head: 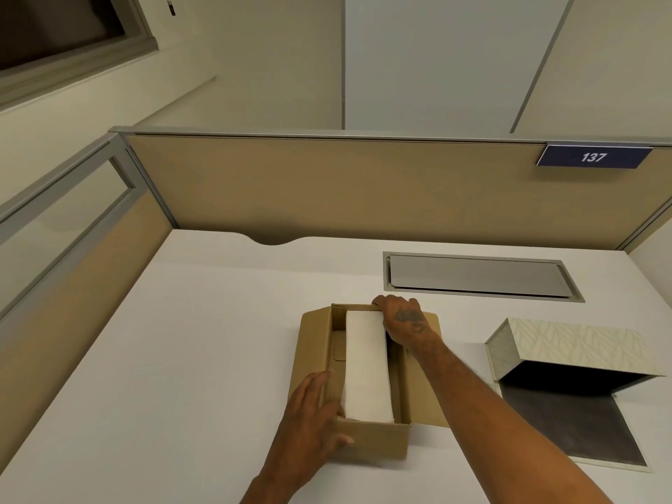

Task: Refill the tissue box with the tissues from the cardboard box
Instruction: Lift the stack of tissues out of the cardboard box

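A brown cardboard box (371, 440) lies open in the middle of the white desk, flaps spread to both sides. Inside it lies a long white stack of tissues (366, 365). My left hand (312, 416) rests on the box's near left corner, fingers over the left wall and thumb on the front. My right hand (402, 320) reaches over the far end of the box, fingers curled down at the far end of the tissue stack. To the right stands the tissue box (567, 345), cream with a leaf pattern, lid hinged open and its dark inside showing.
The white desk (182, 358) is bounded by tan cubicle partitions (327, 187) at the back and left. A grey cable hatch (476, 276) is set into the desk behind the boxes. A blue sign reading 137 (592, 157) hangs on the back partition.
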A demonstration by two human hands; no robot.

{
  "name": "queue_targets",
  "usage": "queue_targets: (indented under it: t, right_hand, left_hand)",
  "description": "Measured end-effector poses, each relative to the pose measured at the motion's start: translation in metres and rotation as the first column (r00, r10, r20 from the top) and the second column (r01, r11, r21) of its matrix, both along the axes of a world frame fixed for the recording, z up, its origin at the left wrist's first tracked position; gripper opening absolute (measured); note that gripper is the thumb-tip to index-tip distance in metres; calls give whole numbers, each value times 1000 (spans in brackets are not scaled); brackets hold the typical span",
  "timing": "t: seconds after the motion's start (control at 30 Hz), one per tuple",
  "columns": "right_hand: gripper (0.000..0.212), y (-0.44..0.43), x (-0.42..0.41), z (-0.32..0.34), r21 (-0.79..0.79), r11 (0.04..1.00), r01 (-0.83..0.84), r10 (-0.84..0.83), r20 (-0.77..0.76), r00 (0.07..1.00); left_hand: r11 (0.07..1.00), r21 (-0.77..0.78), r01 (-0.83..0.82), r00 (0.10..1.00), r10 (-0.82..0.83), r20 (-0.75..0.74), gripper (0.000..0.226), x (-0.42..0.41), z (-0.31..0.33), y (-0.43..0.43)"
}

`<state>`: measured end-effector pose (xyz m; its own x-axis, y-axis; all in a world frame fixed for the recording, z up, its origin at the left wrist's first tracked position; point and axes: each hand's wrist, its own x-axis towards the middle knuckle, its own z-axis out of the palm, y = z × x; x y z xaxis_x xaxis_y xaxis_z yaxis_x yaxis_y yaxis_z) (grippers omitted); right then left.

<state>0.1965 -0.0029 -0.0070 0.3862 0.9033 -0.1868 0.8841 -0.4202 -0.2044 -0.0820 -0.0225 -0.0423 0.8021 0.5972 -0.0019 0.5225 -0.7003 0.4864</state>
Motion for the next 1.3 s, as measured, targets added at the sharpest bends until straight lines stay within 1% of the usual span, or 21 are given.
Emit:
queue_targets:
  t: [0.03, 0.07, 0.13, 0.17, 0.23, 0.27, 0.33, 0.4, 0.47, 0.57, 0.67, 0.73, 0.8, 0.93, 1.03, 1.17, 1.3]
  right_hand:
    - [46, -1, -3, 2, 6, 1000, 22, -22, -21, 1000]
    - [51, -2, -6, 4, 30, 998, 54, -52, -37, 998]
    - [58, -6, -20, 10, 144, 972, 187, -172, -110, 979]
    - [59, -9, -29, 13, 211, 935, 286, -248, -190, 950]
    - [54, -18, -50, 17, 284, 841, 460, -343, -378, 860]
    - [51, -24, -60, 18, 287, 806, 518, -362, -453, 814]
    - [51, -35, -79, 16, 257, 773, 579, -379, -546, 748]
    - [55, -42, -94, 11, 198, 774, 601, -403, -578, 709]
    - [60, -46, -104, 4, 131, 794, 594, -426, -576, 697]
    - [70, -49, -113, -6, 8, 797, 604, -477, -605, 637]
    - [76, -50, -111, -14, -91, 746, 660, -532, -678, 508]
    - [71, -49, -106, -16, -163, 696, 699, -578, -705, 411]
    - [64, -48, -101, -16, -226, 664, 712, -607, -719, 338]
    - [57, -46, -96, -18, -265, 644, 718, -600, -757, 258]
    - [56, -44, -94, -19, -286, 626, 725, -590, -782, 201]
    - [53, -44, -90, -20, -323, 629, 707, -586, -794, 159]
    - [54, -41, -89, -22, -360, 628, 690, -563, -822, 84]
  left_hand:
    - [1000, -1, -5, 1000, 5, -20, 59, 0, 2, 1]
    - [999, -17, -27, 1000, 27, -10, 61, 0, 4, 3]
    - [991, -71, -114, 992, 117, 44, 62, 5, 11, 9]
    - [984, -73, -164, 984, 169, 63, 65, 9, 15, 14]
    - [967, -4, -254, 965, 254, 71, 75, 23, 22, 25]
    - [958, 29, -284, 958, 282, 60, 77, 31, 26, 31]
    - [949, 65, -309, 951, 309, 10, 75, 45, 27, 41]
    - [943, 92, -321, 942, 327, -72, 76, 54, 22, 49]
    - [932, 118, -343, 923, 357, -145, 80, 59, 15, 55]
    - [921, 112, -373, 905, 388, -177, 80, 60, 4, 59]
    - [915, 81, -396, 900, 404, -165, 73, 59, -5, 59]
    - [914, 78, -399, 900, 406, -158, 70, 60, -7, 59]
    - [914, 87, -395, 901, 404, -158, 69, 60, -7, 58]
    - [914, 111, -390, 901, 404, -160, 68, 60, -9, 57]
    - [917, 109, -383, 905, 397, -155, 68, 60, -10, 56]
    - [916, 111, -386, 904, 400, -154, 67, 60, -11, 55]
    - [915, 96, -391, 904, 401, -145, 66, 60, -9, 54]
